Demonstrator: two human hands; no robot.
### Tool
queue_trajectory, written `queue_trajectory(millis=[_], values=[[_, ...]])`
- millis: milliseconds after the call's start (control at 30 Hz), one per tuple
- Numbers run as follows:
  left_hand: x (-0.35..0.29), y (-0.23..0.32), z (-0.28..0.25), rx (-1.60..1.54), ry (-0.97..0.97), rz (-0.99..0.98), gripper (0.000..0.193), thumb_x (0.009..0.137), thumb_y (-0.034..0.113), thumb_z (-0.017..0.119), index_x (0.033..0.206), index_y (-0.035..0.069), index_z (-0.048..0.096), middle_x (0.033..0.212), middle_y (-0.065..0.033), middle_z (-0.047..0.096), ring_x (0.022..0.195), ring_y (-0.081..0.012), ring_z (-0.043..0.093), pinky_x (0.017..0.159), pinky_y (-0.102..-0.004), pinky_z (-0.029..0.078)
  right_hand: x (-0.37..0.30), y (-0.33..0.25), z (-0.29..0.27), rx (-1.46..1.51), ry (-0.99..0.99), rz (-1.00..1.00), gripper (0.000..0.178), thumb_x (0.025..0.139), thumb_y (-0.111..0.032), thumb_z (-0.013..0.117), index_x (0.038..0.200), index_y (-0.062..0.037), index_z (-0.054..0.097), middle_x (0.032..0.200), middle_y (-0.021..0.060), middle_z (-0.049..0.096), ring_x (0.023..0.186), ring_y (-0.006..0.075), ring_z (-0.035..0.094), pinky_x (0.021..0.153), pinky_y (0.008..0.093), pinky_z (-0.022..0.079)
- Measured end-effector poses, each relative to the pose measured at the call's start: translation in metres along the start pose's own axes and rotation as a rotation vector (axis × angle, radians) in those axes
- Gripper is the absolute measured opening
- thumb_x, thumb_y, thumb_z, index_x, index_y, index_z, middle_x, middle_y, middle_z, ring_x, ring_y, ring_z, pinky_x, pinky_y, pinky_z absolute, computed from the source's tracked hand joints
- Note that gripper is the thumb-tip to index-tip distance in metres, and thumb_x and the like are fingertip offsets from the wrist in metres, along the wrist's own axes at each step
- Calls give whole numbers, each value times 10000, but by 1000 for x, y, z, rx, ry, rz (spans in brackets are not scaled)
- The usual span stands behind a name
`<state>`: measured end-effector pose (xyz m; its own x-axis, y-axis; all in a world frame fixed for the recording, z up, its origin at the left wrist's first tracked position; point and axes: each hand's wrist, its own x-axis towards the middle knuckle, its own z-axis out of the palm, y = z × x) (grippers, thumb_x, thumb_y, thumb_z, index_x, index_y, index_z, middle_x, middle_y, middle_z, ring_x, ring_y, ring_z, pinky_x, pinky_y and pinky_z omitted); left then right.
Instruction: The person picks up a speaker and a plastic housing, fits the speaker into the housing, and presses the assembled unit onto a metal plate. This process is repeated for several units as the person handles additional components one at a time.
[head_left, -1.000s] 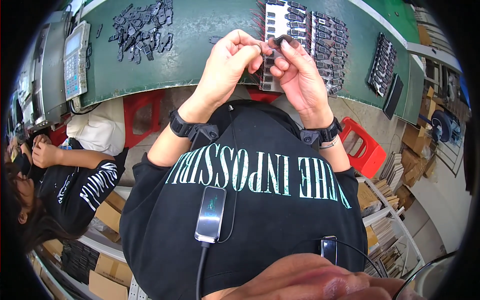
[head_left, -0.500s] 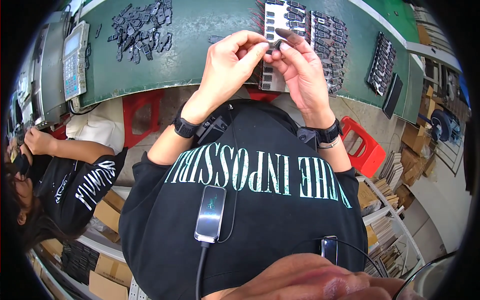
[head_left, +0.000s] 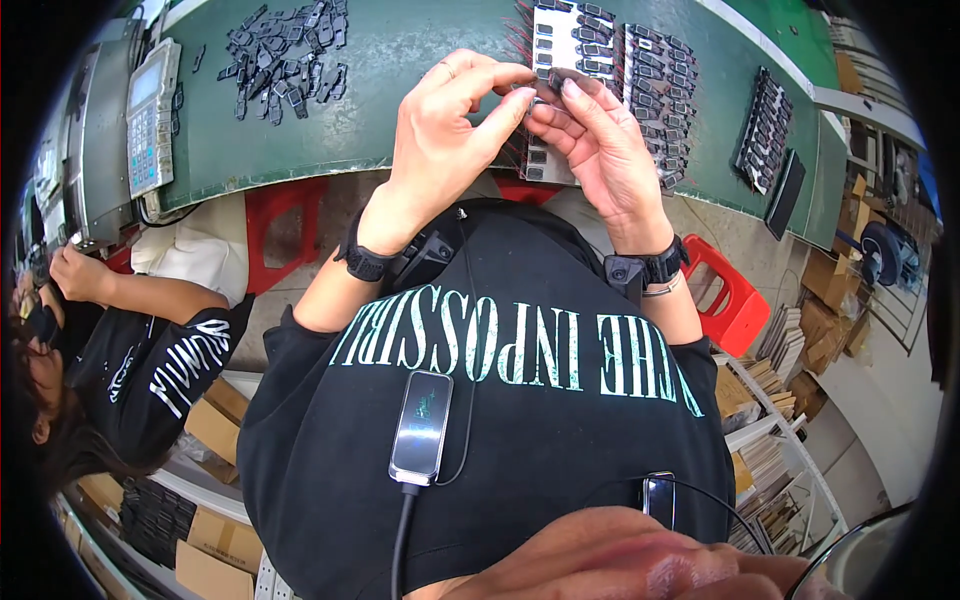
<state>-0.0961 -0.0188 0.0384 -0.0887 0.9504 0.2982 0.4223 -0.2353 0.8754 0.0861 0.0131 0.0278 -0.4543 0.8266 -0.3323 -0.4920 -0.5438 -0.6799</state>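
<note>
Both hands meet above the near edge of the green table [head_left: 400, 120]. My right hand [head_left: 610, 150] pinches a small black plastic part [head_left: 556, 84] between thumb and fingers; some of its fingertips look dark. My left hand [head_left: 440, 140] is right beside it, thumb and index finger bent toward each other close to the part. Whatever the left fingertips hold, if anything, is too small to make out. Behind the hands stands a white tray [head_left: 538, 158] with rows of similar black parts and thin red wires along its left side.
A loose pile of black parts [head_left: 285, 55] lies at the far left, near a grey keypad device [head_left: 150, 120]. More filled rows [head_left: 660, 100] and a dark rack [head_left: 765, 130] stand to the right. A co-worker's hand [head_left: 80, 272] works at left. A red stool [head_left: 735, 300] is at right.
My left hand has shifted slightly up and to the left. The black part has moved up a little in my right fingers, and the right fingers have curled in more.
</note>
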Motion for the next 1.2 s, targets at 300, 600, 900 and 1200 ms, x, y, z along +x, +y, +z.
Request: queue_trajectory(millis=[300,600,900,1200], values=[[-2,-6,4,117,54,173,145,830,81,710,972,64,732,873,-65,668,792,-214,650,670,-306,511,-2,-2,7,-288,60,-37,230,973,-108,610,1172,7,593,1055,107,683,918,189,703,869,332,584],[0,-8,-2,-7,-40,137,207,841,27,701,1045,56,728,898,-53,669,703,-114,596,637,-248,486,-7,-4,5,-539,42,-195,210,946,-88,649,1131,8,628,1008,62,675,850,128,672,805,272,557],[-2,4,-3,-81,-121,46,331,876,22,652,1206,59,654,874,-18,640,682,-74,558,635,-220,459,-11,-6,5,-555,13,-176,219,953,-87,637,1153,1,619,995,51,671,841,120,662,814,273,550],[-7,0,-3,-213,-36,-130,171,878,76,702,1042,31,684,772,-9,635,642,-61,536,579,-228,435,-12,-12,-2,-15,-138,-8,228,1001,-112,548,1200,-4,572,997,83,658,858,149,658,846,326,574]])
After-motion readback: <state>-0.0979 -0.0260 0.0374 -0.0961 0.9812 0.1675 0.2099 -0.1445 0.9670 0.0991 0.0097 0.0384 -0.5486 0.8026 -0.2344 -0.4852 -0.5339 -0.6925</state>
